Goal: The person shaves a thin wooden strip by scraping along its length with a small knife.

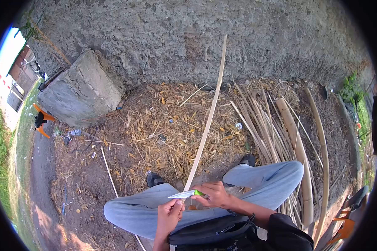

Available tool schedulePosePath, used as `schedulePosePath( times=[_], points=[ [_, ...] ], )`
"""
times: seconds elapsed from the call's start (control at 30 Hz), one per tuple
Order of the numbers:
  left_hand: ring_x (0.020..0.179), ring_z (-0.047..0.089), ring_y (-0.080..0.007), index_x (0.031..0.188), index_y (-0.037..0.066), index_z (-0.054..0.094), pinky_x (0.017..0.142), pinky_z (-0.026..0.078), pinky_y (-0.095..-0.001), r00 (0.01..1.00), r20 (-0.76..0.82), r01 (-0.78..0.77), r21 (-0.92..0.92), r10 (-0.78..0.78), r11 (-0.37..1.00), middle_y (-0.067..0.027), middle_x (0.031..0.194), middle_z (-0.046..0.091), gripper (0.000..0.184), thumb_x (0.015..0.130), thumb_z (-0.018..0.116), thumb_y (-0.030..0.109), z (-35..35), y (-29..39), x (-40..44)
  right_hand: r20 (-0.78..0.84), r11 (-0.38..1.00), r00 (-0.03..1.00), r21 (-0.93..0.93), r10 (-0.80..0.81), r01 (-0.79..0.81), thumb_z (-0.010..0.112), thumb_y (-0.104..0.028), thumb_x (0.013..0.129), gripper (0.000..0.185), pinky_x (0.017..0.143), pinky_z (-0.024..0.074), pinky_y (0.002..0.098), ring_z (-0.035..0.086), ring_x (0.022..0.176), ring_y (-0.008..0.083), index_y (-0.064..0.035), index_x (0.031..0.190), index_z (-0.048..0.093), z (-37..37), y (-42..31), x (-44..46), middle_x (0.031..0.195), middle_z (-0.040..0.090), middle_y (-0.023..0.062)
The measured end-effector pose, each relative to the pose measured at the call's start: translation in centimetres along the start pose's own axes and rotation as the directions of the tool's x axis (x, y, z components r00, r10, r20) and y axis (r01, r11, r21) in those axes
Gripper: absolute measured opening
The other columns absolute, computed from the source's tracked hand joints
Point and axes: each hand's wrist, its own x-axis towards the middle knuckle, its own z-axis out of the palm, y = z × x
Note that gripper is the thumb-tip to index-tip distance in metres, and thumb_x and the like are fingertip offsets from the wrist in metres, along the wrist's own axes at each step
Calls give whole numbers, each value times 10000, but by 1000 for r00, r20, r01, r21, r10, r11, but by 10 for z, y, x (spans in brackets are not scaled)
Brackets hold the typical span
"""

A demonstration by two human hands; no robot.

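A long, pale bamboo strip (208, 121) stretches from my lap out over the ground, its far end against the wall. Its near end is pinched by my left hand (169, 215), fingers closed. My right hand (213, 194) is wrapped round the green handle of a knife (182, 195). The blade lies across the strip just above my left fingers and points left; whether it cuts into the strip I cannot tell. Both hands are close together over my lap, between my bent knees.
To the right lie a pile of split bamboo strips (262, 121) and thick bamboo poles (297, 146). A concrete block (81, 90) leans by the rough wall (167, 46). Dry leaves and shavings (167, 154) cover the ground; a thin stick (109, 171) lies left.
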Motion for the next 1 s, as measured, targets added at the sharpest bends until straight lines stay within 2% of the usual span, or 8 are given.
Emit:
schedulePosePath(
  times=[0.07, 0.13, 0.27, 0.4, 0.57, 0.63, 0.77, 1.0],
  points=[
    [484, 373, -28, 1065, -54, 651, 425, 279, -208, 1000, -11, 3, -27, -4, 1000, -29, 747, 554, 232, 1042, 513, 131, 5, 4, -2, 6, 1000, 1000, 2, -7, 7, 798, -275, 815, 287, 445, 446, 327, 558, 459, 204, -74, 1009, 737, 1, 3, -4, 610, 577, 25],
    [483, 372, -29, 1049, -56, 647, 423, 279, -209, 1000, -22, 4, -52, -6, 999, -29, 748, 555, 230, 1042, 512, 131, 7, 6, -2, 80, 998, 997, -57, 10, -6, 797, -296, 823, 327, 461, 494, 323, 621, 499, 213, -40, 1010, 715, 1, 6, -6, 673, 646, 52],
    [478, 371, -33, 1165, -55, 642, 422, 282, -209, 1000, -4, 15, -46, -15, 999, -39, 759, 558, 260, 1044, 504, 129, 7, 5, -3, 49, 999, 999, -51, 8, -5, 792, -309, 827, 327, 445, 480, 330, 609, 485, 218, -50, 1009, 711, 0, 4, -4, 648, 623, 47],
    [472, 375, -38, 1262, -54, 615, 418, 284, -208, 1000, -17, 19, -51, -20, 998, -50, 773, 560, 305, 1044, 498, 123, 9, 7, -1, 24, 988, 998, -145, 58, -54, 780, -311, 838, 310, 425, 463, 344, 597, 471, 220, -62, 1008, 710, 0, 5, -7, 609, 580, 40],
    [464, 371, -44, 1253, -60, 614, 411, 279, -215, 1000, 9, 25, -58, -25, 998, -56, 774, 551, 301, 1045, 493, 121, 8, 4, -1, -71, 966, 989, -216, 129, -141, 777, -303, 840, 291, 414, 456, 348, 602, 473, 218, -69, 1001, 711, 1, 17, -8, 613, 590, 42],
    [461, 369, -46, 1255, -60, 612, 409, 277, -218, 1000, 21, 23, -64, -22, 998, -57, 771, 547, 302, 1045, 492, 122, 6, 3, 0, -192, 959, 969, -207, 157, -196, 781, -299, 834, 290, 406, 451, 347, 605, 477, 215, -71, 998, 710, -2, 27, 0, 619, 601, 40],
    [487, 387, -33, 1276, -21, 630, 431, 294, -207, 999, 7, 48, -95, -47, 994, -23, 756, 545, 299, 1042, 515, 123, 0, -2, 3, -138, 945, 989, -312, 58, -99, 782, -277, 828, 253, 408, 454, 347, 613, 487, 210, -72, 954, 704, -12, 33, 13, 633, 620, 38],
    [481, 384, -37, 1180, -46, 660, 422, 281, -219, 999, -35, 25, -67, -28, 997, -21, 740, 543, 260, 1041, 514, 119, 4, 1, 3, -180, 948, 982, -295, 65, -117, 783, -272, 824, 240, 405, 446, 349, 610, 486, 214, -77, 938, 702, -7, 41, 14, 625, 612, 40]
  ],
)
